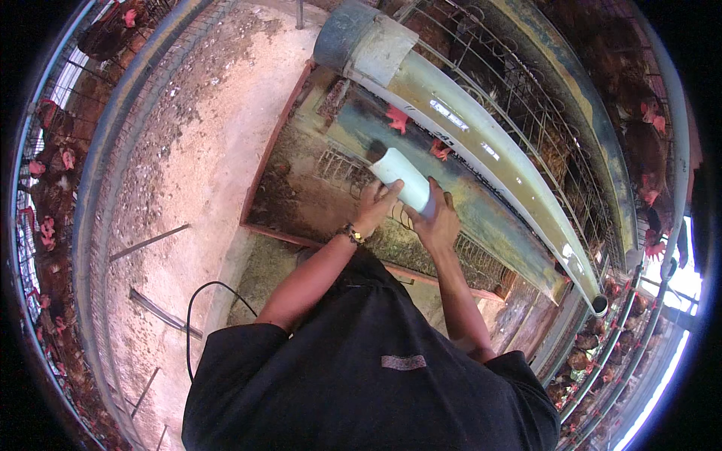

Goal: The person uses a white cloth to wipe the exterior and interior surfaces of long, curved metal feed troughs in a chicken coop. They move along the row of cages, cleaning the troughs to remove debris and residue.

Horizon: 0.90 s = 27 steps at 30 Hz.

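Note:
Both my hands hold a short, pale plastic pipe piece (403, 177), tilted, in front of my chest. My left hand (377, 209), with a beaded bracelet at the wrist, grips its left side with the thumb on top. At the lower right end, my right hand (437, 220) wraps around its edge. The piece is above a trough (485, 217) with a worn, stained surface and a wooden-edged tray (271, 163). Beyond it, a long whitish pipe (474, 124) with a grey coupling (378, 48) runs along the cages.
Wire cages (507, 73) with brown hens stand beyond the long pipe. More hens are in cages (51, 169) at the far left. Metal rods (149, 242) stick out over the pale, littered floor (192, 169). A black cable (194, 299) loops by my left side.

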Tool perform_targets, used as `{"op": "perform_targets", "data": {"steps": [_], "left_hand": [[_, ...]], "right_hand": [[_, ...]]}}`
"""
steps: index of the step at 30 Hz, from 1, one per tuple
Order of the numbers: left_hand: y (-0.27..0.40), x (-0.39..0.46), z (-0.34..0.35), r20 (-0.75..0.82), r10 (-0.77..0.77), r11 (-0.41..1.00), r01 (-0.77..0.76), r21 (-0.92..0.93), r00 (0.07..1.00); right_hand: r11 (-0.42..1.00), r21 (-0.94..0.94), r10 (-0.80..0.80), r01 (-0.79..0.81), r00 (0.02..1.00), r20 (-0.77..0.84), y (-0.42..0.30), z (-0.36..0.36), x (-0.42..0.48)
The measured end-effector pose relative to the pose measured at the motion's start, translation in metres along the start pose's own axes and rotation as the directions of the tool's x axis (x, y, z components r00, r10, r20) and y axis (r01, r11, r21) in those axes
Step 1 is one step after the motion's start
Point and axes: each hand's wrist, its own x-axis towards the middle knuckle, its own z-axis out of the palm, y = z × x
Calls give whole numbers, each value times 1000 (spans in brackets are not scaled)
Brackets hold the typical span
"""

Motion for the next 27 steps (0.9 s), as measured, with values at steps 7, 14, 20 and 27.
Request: {"op": "perform_targets", "data": {"steps": [7, 14, 20, 27], "left_hand": [[-11, 5, -8, 121, -2, 1000, 2, 0, 993], [-79, -10, 85, 383, -187, 950, 68, 304, 904], [-149, -20, 170, 482, -533, 846, 453, 282, 695], [-170, -24, 213, 164, -567, 785, 469, 404, 807]], "right_hand": [[986, 157, 54, -63, 997, 63, 20, -9, -3], [956, 187, 229, -225, 973, 2, 150, -40, -76], [905, 266, 377, -333, 917, -133, 247, -55, -149], [885, 288, 420, -366, 894, -154, 247, -49, -156]]}}
